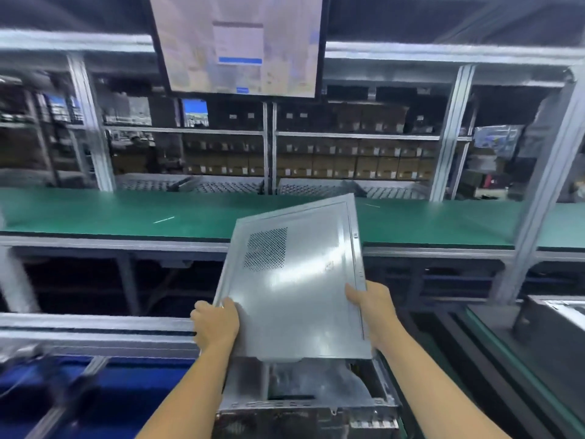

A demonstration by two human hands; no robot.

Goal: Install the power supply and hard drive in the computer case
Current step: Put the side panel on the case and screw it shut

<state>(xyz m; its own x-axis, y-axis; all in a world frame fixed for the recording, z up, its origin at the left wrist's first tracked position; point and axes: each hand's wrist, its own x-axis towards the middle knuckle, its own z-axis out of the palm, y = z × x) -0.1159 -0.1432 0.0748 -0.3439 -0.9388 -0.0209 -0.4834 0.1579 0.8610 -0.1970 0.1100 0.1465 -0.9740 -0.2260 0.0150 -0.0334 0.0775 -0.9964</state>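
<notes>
In the head view, the left hand (216,323) is gripping the near left edge of a flat grey sheet-metal side panel with a perforated vent patch (294,280), while the right hand (368,304) is clasping its right edge, thumb on top. The panel is hanging tilted above the open grey metal computer case (311,399), in front of the green-topped bench (126,213). Keeping both grips level and carrying the panel well aside should be leaving the case free for the parts.
</notes>
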